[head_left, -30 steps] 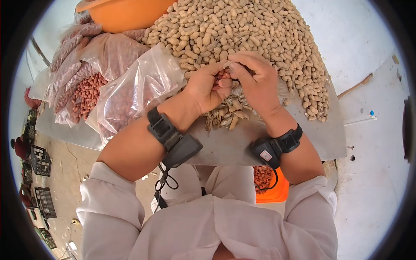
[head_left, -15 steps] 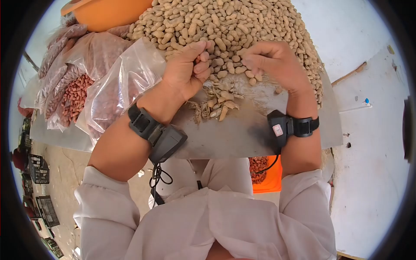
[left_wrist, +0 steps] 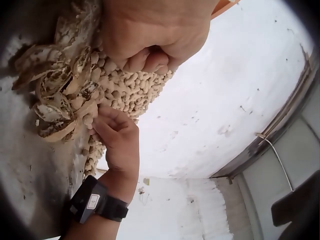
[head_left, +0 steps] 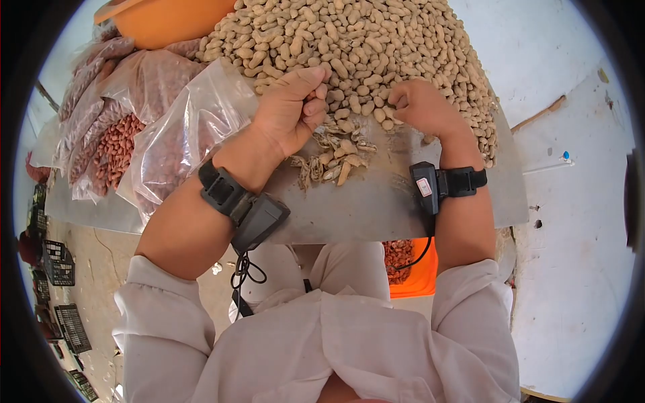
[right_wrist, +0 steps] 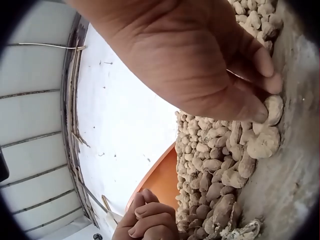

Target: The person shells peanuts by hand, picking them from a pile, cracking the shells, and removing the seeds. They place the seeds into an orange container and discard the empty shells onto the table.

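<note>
A big heap of unshelled peanuts (head_left: 363, 40) covers the far part of the metal table (head_left: 376, 201). My left hand (head_left: 295, 107) is curled into a tight fist at the heap's near edge, closed on shelled kernels that stay hidden inside; the left wrist view shows that left hand (left_wrist: 150, 35) above the shells. My right hand (head_left: 420, 107) rests at the heap's edge. Its fingertips (right_wrist: 260, 95) pinch a peanut pod (right_wrist: 272, 107) lying on the table. A small pile of empty shells (head_left: 332, 158) lies between the hands, and those empty shells (left_wrist: 55, 100) also fill the left wrist view.
Clear plastic bags of red kernels (head_left: 121, 141) are stacked at the left. An orange bowl (head_left: 168, 20) stands behind them. An orange tub of kernels (head_left: 410, 272) sits under the table's near edge. Black crates (head_left: 60, 262) lie on the ground at the left.
The hands, together over the shells a second ago with red kernels showing in the left, have parted. The right hand reached to the heap's edge and closed on a pod; the left stayed fisted.
</note>
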